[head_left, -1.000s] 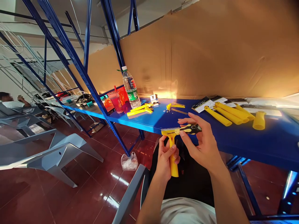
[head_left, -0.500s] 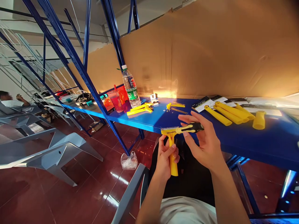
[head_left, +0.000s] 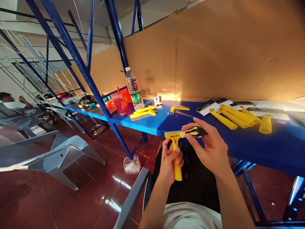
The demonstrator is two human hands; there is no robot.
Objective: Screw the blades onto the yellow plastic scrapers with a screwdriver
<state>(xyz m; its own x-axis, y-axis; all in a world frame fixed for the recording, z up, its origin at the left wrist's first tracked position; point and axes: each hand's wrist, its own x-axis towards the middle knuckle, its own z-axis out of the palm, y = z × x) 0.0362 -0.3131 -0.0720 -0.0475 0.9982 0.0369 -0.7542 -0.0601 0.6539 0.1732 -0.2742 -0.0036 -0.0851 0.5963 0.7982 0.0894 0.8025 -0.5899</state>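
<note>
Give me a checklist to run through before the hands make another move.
1. Left hand has the yellow T-shaped tool by its handle: ok, fingers wrapped round it.
2. Right hand has the screwdriver: ok, held by its black and yellow handle.
3. Screwdriver pointed at the tool's head: ok, it lies along the head.
4. Screwdriver tip seated: cannot tell, too small to make out.
5. Small loose parts contained: not ok, they lie scattered on the blue table.
6. Water bottle closed: ok, white cap on.
</note>
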